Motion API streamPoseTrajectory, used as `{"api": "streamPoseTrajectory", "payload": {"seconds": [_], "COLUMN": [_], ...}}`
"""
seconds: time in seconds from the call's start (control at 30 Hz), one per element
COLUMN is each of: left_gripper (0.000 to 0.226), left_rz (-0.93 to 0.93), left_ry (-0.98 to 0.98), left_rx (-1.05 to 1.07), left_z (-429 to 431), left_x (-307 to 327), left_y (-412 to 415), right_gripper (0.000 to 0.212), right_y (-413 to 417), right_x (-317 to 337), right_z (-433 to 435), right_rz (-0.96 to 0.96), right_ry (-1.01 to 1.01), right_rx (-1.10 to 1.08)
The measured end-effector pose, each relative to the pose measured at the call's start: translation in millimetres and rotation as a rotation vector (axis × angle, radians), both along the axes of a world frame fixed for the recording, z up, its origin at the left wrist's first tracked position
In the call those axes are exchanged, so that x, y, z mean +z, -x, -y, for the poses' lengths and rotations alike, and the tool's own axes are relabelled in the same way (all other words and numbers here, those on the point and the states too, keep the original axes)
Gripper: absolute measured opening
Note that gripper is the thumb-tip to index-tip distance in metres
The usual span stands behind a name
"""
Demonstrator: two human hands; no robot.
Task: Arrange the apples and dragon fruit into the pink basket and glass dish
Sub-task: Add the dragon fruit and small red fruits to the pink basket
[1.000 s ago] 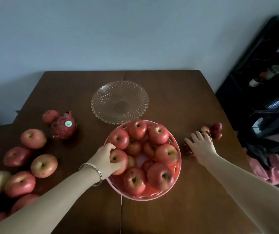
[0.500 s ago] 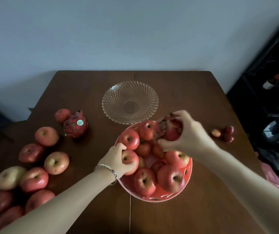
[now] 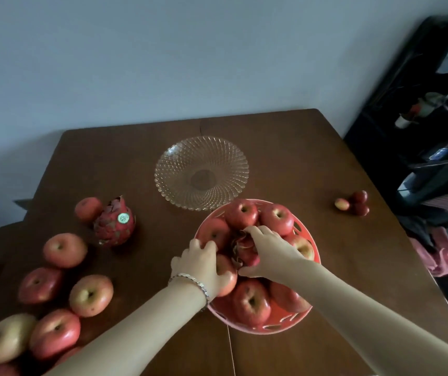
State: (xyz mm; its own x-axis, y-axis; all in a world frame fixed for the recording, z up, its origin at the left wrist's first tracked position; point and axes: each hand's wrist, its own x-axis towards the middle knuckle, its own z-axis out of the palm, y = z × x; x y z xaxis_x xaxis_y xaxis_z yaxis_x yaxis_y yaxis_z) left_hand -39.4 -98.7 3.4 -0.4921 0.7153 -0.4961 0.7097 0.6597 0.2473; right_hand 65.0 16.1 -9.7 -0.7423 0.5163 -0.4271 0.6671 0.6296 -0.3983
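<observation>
- Lower left of the frame: loose apples (image 3: 54, 332) are lying on the worktop (image 3: 325, 164), still waiting to be sorted.
- Lower centre: the left hand (image 3: 203, 264) is curling over an apple (image 3: 226, 275) at the near-left rim of the pink basket (image 3: 285, 320), gripping it.
- Just right of it, the right hand (image 3: 270, 251) is closing around a small dragon fruit (image 3: 245, 252), pressing it among the basket's apples.
- Judged step: seating this dragon fruit in the crowded basket; next, both hands need to let go gently so nothing rolls out.
- Mid left: a second dragon fruit (image 3: 114, 223) is standing on the worktop, wearing a round green sticker (image 3: 123, 218); its print is too small to read.
- Farther up, centre: the glass dish (image 3: 201, 172) is sitting empty, just behind the basket.
</observation>
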Motion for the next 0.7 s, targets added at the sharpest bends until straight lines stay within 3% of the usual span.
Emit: {"api": "streamPoseTrajectory", "payload": {"seconds": [0.1,0.27,0.4,0.57,0.7], "left_gripper": [0.030,0.021,0.022,0.024,0.025], "left_rz": [-0.125,0.032,-0.018,-0.010,-0.009], "left_ry": [-0.239,-0.383,-0.354,-0.173,-0.049], "left_rx": [-0.113,-0.234,-0.350,-0.344,-0.267], "left_z": [-19.1,-92.1,-160.9,-233.2,-274.8], "left_x": [17.7,36.2,28.2,0.6,-19.6], "left_y": [-0.3,-27.7,-64.2,-110.4,-122.5], "right_gripper": [0.079,0.037,0.038,0.050,0.065], "right_y": [-19.3,-82.4,-128.3,-164.9,-157.1], "right_x": [19.1,42.1,26.8,-23.3,-61.6], "right_z": [-14.3,-74.9,-147.6,-239.2,-286.8], "right_rz": [-0.088,-0.187,-0.075,0.130,0.179], "right_ry": [0.071,0.102,0.053,-0.150,-0.177], "right_rx": [-0.070,-0.247,-0.362,-0.400,-0.376]}}
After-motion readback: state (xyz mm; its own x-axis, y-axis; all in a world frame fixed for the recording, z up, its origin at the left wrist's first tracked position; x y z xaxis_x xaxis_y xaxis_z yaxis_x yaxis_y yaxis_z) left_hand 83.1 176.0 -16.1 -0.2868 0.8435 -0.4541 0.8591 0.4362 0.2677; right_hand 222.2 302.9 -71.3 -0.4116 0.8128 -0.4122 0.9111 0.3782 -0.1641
